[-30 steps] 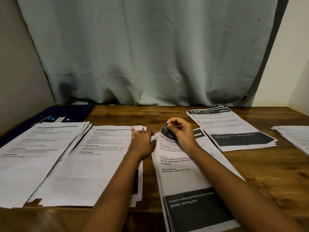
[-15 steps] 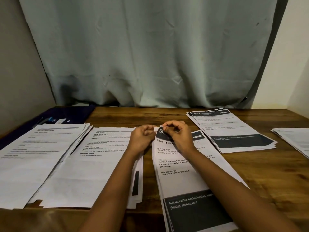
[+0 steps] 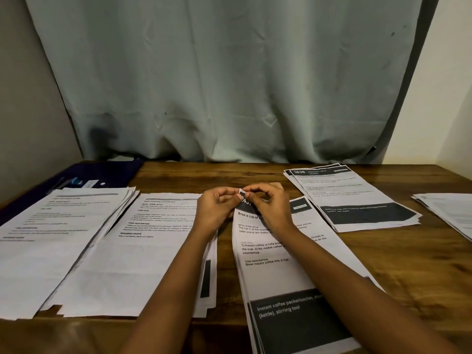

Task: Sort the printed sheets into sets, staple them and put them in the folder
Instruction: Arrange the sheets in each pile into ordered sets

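Note:
A stack of printed sheets headed "Brew a cup of instant coffee" lies in front of me on the wooden table. My left hand and my right hand meet at its top left corner and pinch that corner, lifted a little off the table. Other stacks lie around: one at the far left, one under my left forearm, one headed "3638" at the back right. A dark blue folder lies at the back left.
A further stack of sheets reaches in from the right edge. A grey curtain hangs behind the table. On the folder lies a small object with a blue part. Bare wood shows at the back middle and right front.
My left hand left the middle stack and joined my right hand at the coffee stack's top left corner. Both hands now pinch that corner, which was curled up by the right hand alone before.

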